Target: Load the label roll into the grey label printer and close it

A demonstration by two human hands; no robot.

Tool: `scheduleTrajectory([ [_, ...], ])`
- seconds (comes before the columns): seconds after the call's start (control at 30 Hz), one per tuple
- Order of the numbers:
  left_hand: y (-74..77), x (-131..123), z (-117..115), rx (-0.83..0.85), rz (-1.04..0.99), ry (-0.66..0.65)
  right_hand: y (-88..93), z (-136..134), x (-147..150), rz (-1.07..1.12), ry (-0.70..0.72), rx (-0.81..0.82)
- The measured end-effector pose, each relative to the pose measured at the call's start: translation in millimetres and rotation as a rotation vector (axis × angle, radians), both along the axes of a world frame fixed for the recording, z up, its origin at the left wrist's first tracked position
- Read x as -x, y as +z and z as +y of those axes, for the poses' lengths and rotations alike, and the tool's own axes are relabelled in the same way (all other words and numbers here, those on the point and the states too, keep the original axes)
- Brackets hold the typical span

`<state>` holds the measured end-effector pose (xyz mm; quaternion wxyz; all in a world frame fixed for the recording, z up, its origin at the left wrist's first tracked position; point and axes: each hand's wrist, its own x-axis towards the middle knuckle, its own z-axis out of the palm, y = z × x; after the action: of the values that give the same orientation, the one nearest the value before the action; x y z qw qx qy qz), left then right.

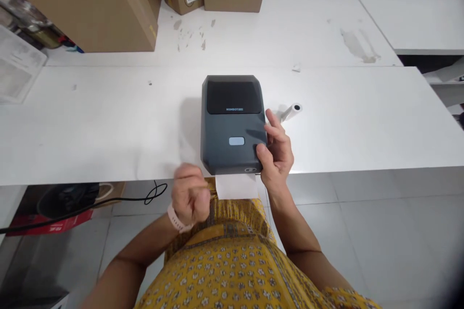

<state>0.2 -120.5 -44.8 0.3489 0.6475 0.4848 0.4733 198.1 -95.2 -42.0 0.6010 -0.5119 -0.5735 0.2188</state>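
Yellow cloth [239, 270], soft, gathered and printed with small pale flowers, lies nearest, at six o'clock. Past it, the printer [232, 128] sits at the near edge of a smooth white table [344, 130]. It is a boxy block with rounded corners, matte dark grey, with a glossy black window at its twelve o'clock end and a pale, rounded button below. Thin white paper [235, 187] hangs from its six o'clock side over the cloth.

At four o'clock, the right hand [277, 149] is clamped on the printer's edge, thumb on top and fingers slightly apart along the side, hiding part of that flank. At seven o'clock, the left hand [191, 198] is blurred, its fingers curled together beside the paper; whether it holds anything I cannot tell. A pale pink band [177, 219] circles that wrist.

Near three o'clock lies a slim white roll [292, 112] with a dark core. Cardboard boxes [108, 14] crowd the table from ten to twelve o'clock, some crossed by yellow tape. Grey-brown scuffs mark the white surface at eleven and two. A black cable [119, 199] loops below the table edge at eight.
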Motion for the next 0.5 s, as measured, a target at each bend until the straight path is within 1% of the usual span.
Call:
scheduleTrajectory([
  [0.03, -10.2, 6, -17, 0.008, -0.087, 0.018, 0.5, 0, -1, -0.027, -0.004, -0.001],
  [0.07, -16.8, 10, -30, 0.109, -0.135, -0.028, 0.9, 0, -2, -0.051, -0.009, -0.001],
  [0.1, -19.7, 11, -38, 0.281, -0.151, -0.134, 1.2, 0, -2, -0.068, -0.012, -0.002],
  [0.17, -16.6, 8, -41, 0.620, -0.197, -0.362, 1.1, 0, -3, -0.074, -0.017, 0.000],
  [0.2, -12.2, 3, -37, 0.749, -0.223, -0.450, 1.0, 0, -3, -0.061, -0.017, 0.000],
  [0.23, -7.1, -2, -30, 0.836, -0.253, -0.503, 0.8, 0, -3, -0.040, -0.010, -0.004],
  [0.27, -1.9, -8, -23, 0.887, -0.285, -0.513, 0.7, 0, -4, -0.016, 0.001, -0.011],
  [0.3, 2.9, -15, -17, 0.917, -0.317, -0.490, 0.6, 1, -4, 0.007, 0.014, -0.020],
  [0.37, 10.2, -27, -9, 0.953, -0.394, -0.401, 0.8, 1, -4, 0.020, 0.027, -0.025],
  [0.43, 14.2, -35, -8, 0.983, -0.465, -0.325, 1.3, 1, -4, 0.002, 0.013, -0.006],
  [0.5, 15.2, -38, -11, 0.992, -0.491, -0.321, 2.2, 0, -3, 0.004, -0.001, 0.007],
])
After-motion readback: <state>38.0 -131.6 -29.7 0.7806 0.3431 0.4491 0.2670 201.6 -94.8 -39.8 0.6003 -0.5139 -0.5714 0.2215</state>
